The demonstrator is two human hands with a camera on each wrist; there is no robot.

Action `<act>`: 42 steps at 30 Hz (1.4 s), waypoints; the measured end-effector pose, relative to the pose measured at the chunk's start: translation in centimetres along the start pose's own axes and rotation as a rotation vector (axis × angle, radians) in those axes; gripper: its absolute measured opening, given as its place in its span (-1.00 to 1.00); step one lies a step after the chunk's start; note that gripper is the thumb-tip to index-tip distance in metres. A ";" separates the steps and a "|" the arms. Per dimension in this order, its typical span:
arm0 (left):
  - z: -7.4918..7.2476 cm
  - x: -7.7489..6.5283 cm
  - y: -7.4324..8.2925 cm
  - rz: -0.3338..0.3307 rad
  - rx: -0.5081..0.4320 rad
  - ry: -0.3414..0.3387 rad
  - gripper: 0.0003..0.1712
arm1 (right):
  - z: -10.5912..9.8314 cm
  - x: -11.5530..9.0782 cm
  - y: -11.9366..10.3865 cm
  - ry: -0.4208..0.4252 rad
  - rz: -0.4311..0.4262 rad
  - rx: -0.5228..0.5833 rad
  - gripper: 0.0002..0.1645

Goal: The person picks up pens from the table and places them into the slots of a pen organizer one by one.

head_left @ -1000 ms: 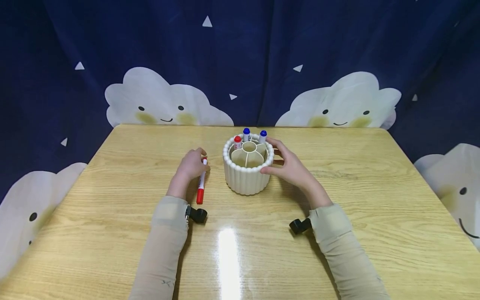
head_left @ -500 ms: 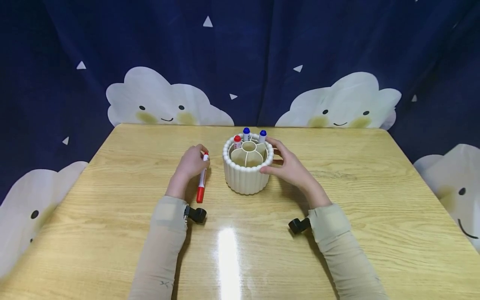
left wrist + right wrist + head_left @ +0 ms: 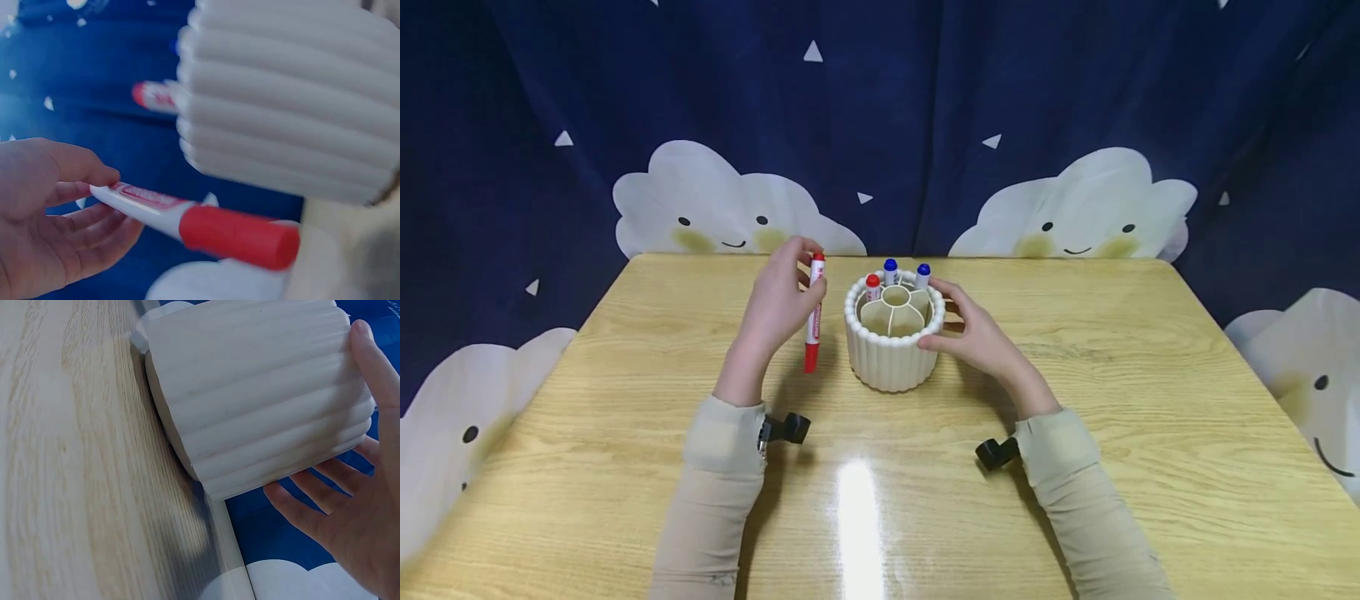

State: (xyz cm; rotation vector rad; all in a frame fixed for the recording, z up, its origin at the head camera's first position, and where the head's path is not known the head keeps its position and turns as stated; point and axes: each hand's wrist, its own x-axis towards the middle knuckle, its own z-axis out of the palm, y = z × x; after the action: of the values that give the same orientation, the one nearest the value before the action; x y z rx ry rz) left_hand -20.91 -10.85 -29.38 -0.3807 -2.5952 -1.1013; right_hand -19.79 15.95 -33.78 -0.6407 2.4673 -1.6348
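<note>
My left hand (image 3: 775,304) pinches a red-and-white marker (image 3: 815,323) near its upper end, between thumb and fingers. The marker hangs close to upright above the table, left of a cream ribbed pen holder (image 3: 891,364), its red cap (image 3: 240,236) pointing down. My right hand (image 3: 981,337) grips the holder's right side, with the thumb (image 3: 375,362) at the front near the beaded rim and the fingers around the far side. Inside the divided holder stand another red marker (image 3: 872,288) and two blue-capped markers, one blue marker (image 3: 891,272) at the back and one blue marker (image 3: 922,277) at the right.
The holder stands on a light wooden table (image 3: 925,517), with a bright glare streak in front of it. A dark blue curtain (image 3: 895,100) with white clouds hangs behind the table. Each wrist carries a small black camera, such as the left camera (image 3: 793,427).
My left hand has lifted the red marker off the table, raising it and tipping it closer to upright. My right hand stays on the pen holder, which has hardly moved.
</note>
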 end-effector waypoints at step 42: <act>3.0 -1.0 4.0 0.295 -0.163 0.045 -0.77 | 0.1 0.2 0.2 0.000 -0.020 0.014 -0.03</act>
State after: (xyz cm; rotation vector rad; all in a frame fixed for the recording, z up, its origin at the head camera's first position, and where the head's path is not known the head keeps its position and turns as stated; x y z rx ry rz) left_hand -19.06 -6.12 -29.11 -0.7396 -2.3211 -1.1994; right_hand -19.99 15.86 -33.96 -0.6654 2.4547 -1.6583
